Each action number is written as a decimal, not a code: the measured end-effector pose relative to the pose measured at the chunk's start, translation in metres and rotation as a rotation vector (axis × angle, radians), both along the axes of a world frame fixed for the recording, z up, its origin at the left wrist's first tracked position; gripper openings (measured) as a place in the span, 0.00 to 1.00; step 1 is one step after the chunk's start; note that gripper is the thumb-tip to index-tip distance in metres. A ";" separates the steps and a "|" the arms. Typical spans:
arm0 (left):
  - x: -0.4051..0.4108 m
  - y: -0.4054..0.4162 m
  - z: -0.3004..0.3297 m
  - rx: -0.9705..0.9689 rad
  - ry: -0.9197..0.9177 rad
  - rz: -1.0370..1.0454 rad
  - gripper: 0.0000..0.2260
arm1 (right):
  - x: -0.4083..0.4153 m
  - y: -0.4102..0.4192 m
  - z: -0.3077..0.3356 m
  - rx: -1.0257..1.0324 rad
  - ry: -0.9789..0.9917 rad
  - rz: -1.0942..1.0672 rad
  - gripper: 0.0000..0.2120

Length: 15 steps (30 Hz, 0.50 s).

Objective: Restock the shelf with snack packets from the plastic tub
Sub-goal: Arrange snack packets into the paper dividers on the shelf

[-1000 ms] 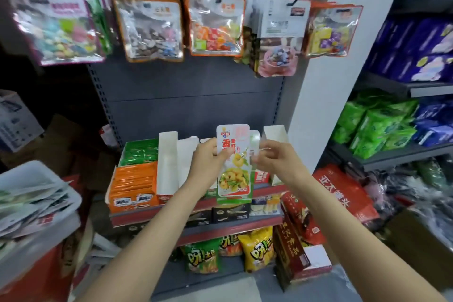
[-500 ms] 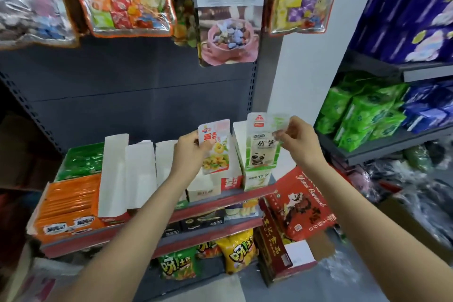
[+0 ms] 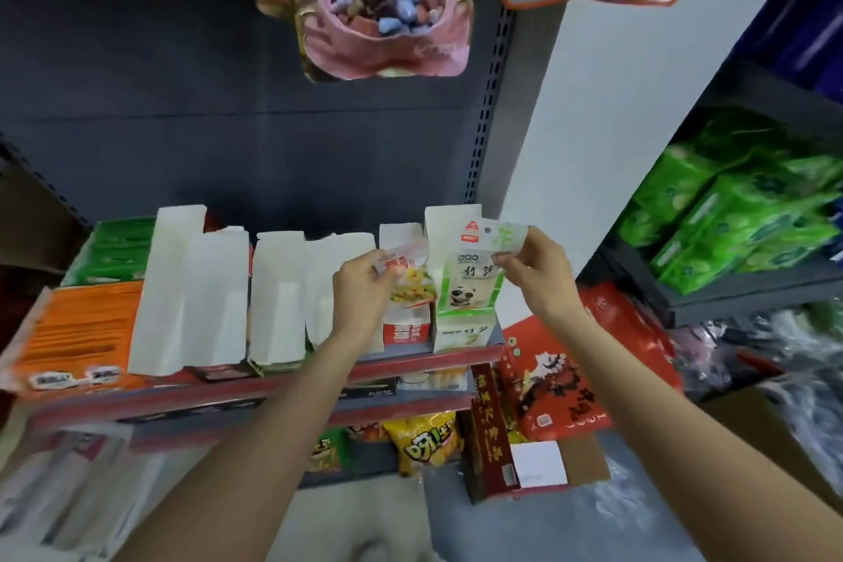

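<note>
Snack packets: we are holding two at the shelf. Our left hand is pinching the top edge of a yellow-printed packet between thumb and fingers, the packet hanging partway in an open white display box with a red label. Our right hand is pinching the top of a green panda packet, standing upright in the rightmost box. Orange packs are filling the shelf's left end. Green bags are sitting on the neighbouring rack.
</note>
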State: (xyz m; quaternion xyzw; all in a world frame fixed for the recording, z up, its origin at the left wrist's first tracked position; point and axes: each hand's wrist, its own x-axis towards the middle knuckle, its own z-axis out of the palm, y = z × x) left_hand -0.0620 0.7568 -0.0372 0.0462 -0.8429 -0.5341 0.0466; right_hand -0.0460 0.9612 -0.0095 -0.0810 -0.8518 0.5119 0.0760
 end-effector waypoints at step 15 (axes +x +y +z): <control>0.004 0.004 -0.005 -0.083 0.082 0.048 0.04 | -0.008 0.024 -0.008 0.096 0.069 0.153 0.07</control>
